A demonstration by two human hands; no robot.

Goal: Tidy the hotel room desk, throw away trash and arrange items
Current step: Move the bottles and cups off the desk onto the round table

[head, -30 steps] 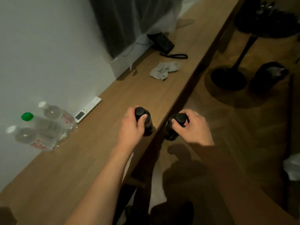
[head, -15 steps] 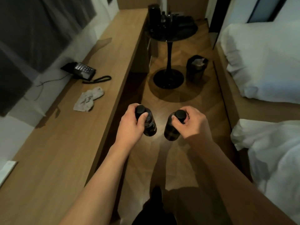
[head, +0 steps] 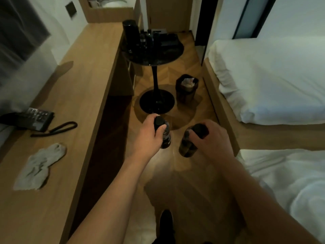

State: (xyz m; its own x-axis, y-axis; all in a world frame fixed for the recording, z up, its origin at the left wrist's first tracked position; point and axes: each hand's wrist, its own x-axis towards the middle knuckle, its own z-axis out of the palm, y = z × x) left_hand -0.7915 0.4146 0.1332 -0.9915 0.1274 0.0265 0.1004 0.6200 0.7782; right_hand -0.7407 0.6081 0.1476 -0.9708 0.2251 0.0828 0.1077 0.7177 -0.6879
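two dark bottles, caps up and tilted slightly apart, left hand (head: 149, 136) fingers clenched round left bottle (head: 164, 136), right hand (head: 213, 140) round right bottle (head: 189, 144)

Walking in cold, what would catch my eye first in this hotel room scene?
Two bare hands, each gripping a dark bottle by its cap end: the left hand and the right hand, held over the wooden floor in the middle. Ahead of them a dark bin stands beside a black pedestal table. On the desk at left lie a crumpled grey cloth and a black telephone.
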